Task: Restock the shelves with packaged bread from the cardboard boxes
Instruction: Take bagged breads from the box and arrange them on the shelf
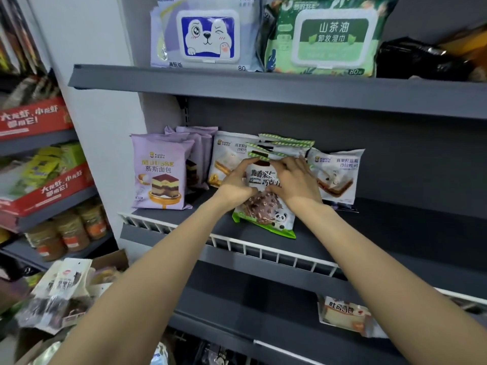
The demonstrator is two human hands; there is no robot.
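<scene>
Green-edged chocolate bread packet (266,206), long axis upright and leaning back, gripped at its upper part by left hand (238,179) and right hand (293,177), fingers curled round each side. Base rests on middle shelf (369,233); matching packets (284,144) just behind, farther in.
</scene>
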